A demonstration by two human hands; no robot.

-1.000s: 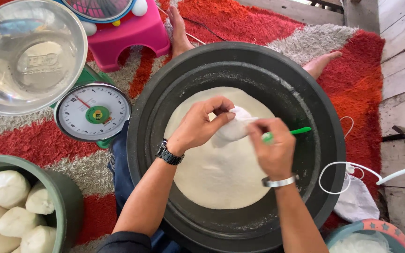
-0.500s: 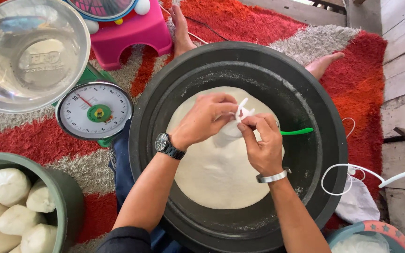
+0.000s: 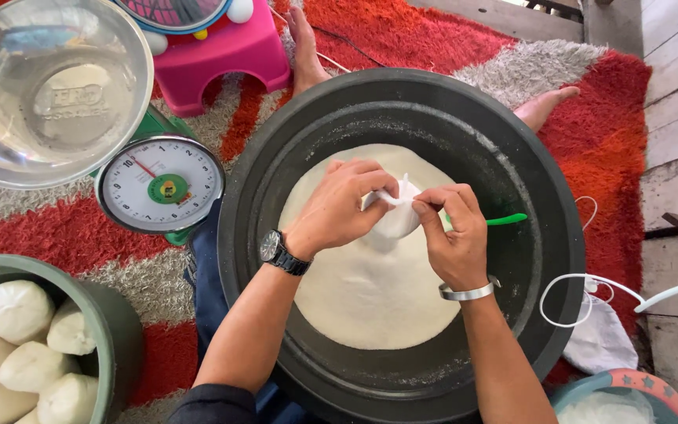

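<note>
- Black tub: wide, round, holds pale flour mound.
- Small clear bag: flour-filled, white, rounded, above the mound's middle.
- Left hand, right hand: both pinching the bag's twisted neck; green scoop handle under right fingers.

Green tub cut off lower-left.

Both my forearms reach forward, bare, angled in toward each other. My left hand has its back turned up, knuckles raised, fingers curled inward with the tips pinched together at the right end. My right hand meets it there, thumb and forefinger pinched just beside the left fingertips, remaining fingers folded under into the palm. Wrists are slightly bent, a watch on the left, a metal bangle on the right.
</note>
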